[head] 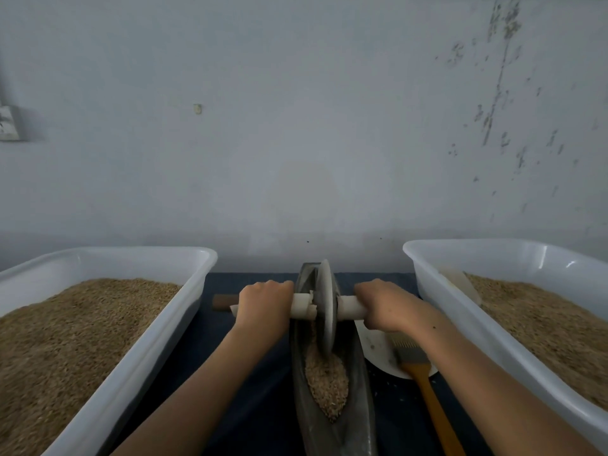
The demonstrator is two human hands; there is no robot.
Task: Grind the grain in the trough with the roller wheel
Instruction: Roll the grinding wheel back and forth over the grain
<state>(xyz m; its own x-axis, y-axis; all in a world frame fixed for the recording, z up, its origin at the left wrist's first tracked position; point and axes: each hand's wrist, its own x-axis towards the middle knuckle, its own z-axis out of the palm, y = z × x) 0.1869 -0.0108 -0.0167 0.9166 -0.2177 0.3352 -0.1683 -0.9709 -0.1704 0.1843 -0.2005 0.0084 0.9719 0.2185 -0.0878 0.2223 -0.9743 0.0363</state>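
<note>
no readable text, no labels, no numbers anywhere

A long, narrow, dark metal trough point(332, 419) with pointed ends lay lengthwise on the table, running away toward the wall. Tan grain point(326, 383) filled its groove in the near half, heaped into a boat-shaped bed. A thin grey roller wheel point(326, 307) stood upright on edge in the groove at the far half, its lower rim touching the grain. A crosswise axle point(301, 306) passed through its centre, wrapped in pale material on both sides.
</note>
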